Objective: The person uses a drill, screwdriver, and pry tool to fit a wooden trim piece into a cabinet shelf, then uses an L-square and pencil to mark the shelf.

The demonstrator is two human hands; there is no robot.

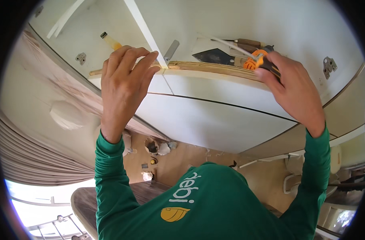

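Note:
My right hand [292, 80] is closed round the orange and black handle of a screwdriver [235, 47]. Its long shaft points up and to the left, over the cabinet's inside. My left hand [128, 76] is raised at the cabinet's front edge, left of the white upright divider [146, 32]. Its fingers are bent, with a gap between thumb and forefinger, and nothing shows between them. A bare wood strip [214, 69] runs along the front edge between my hands. Close behind the screwdriver handle is an orange and black object [250, 63], partly hidden.
Inside the cabinet lie a dark-bladed trowel [213, 56], a wooden-handled tool [248, 42], a bottle with yellow contents [111, 41] and a grey metal piece [172, 49]. Hinge plates [329, 67] sit on the side walls. An open bag [151, 145] stands on the floor below.

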